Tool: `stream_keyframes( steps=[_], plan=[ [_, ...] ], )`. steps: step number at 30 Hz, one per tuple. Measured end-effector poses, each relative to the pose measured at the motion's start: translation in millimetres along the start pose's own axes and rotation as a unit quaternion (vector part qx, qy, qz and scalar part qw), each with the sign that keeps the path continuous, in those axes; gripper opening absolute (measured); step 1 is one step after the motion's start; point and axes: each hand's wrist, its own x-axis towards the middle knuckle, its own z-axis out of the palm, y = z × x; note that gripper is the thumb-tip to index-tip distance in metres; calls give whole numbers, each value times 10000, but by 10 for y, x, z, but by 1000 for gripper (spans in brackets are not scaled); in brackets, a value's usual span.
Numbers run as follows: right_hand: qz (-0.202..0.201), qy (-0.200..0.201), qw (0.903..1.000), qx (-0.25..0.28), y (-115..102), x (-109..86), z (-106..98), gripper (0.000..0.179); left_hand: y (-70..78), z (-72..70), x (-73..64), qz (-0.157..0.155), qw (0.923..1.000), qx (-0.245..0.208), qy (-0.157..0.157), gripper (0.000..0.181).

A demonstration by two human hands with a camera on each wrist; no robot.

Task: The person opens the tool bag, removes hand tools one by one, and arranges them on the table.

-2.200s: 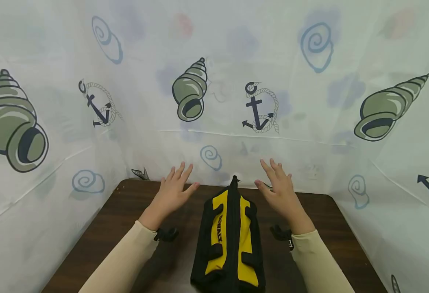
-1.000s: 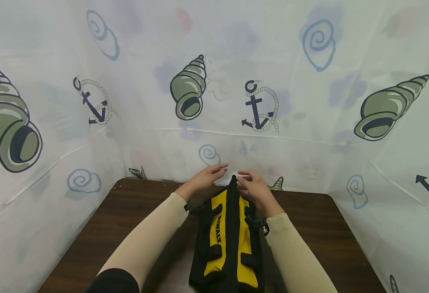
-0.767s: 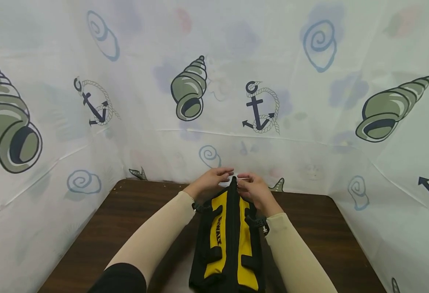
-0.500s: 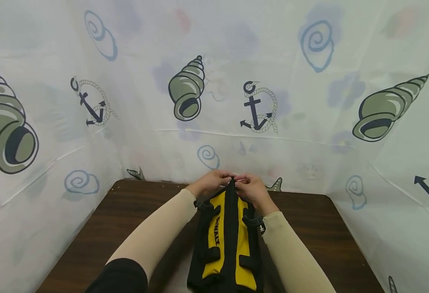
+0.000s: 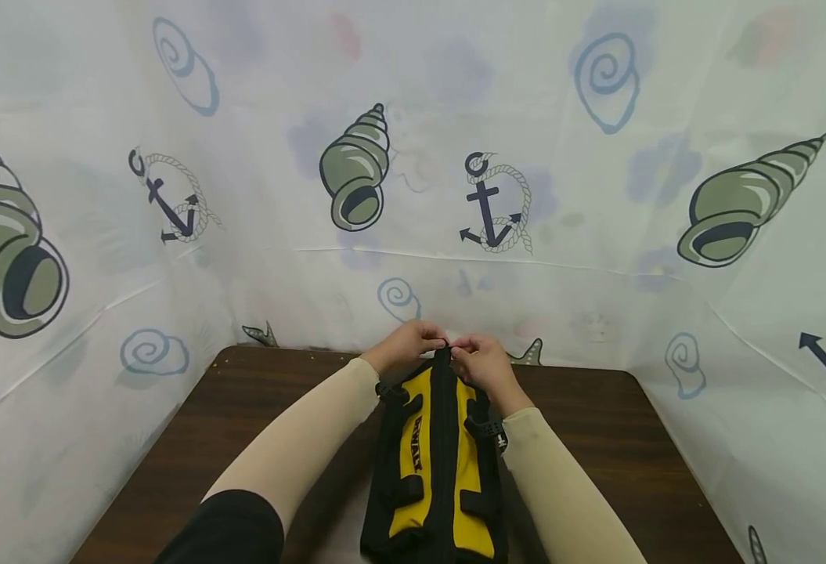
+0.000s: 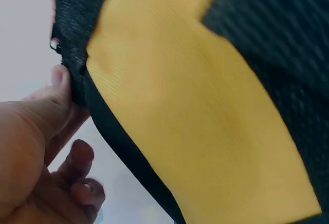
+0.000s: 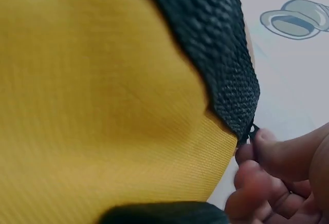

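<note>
A black and yellow tool bag [image 5: 444, 462] lies lengthwise on the table, its zip strip running along the top. At its far end, my left hand [image 5: 405, 345] pinches the black end of the bag between thumb and finger. Opposite it, my right hand [image 5: 486, 364] pinches the small dark zipper pull [image 7: 253, 131] at the same end. The left wrist view has the left thumb [image 6: 60, 82] against the black fabric, the other fingers curled below. The zip looks shut along its visible length.
The dark wooden table [image 5: 582, 470] extends on both sides of the bag. A white curtain [image 5: 279, 196] printed with shells and anchors surrounds the table's back and sides. Black straps [image 5: 483, 427] sit at the wrists.
Both hands came inward from their spread position beside the bag to its far end. The fingers closed there, the left on the bag's end and the right on the zipper pull.
</note>
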Motion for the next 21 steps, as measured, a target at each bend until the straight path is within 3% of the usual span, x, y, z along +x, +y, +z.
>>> stream_keyframes(
  steps=[6, 12, 16, 21],
  plan=[
    [80, -131, 9997, -210, -32, -82, 33, 16, 21, -18, -49, 113, 9962, 852, 110, 19],
    [46, -222, 9996, -196, -52, -172, 40, 16, 46, -49, -43, 141, 9957, 907, 72, 21],
    [-245, -11, 9983, -537, -73, -277, 65, 15, 49, -69, -42, 167, 9964, 826, 56, 21],
    [-459, -83, 9942, -966, -106, -520, 118, 15, 40, -82, -65, 204, 9955, 921, 85, 21]
  ],
)
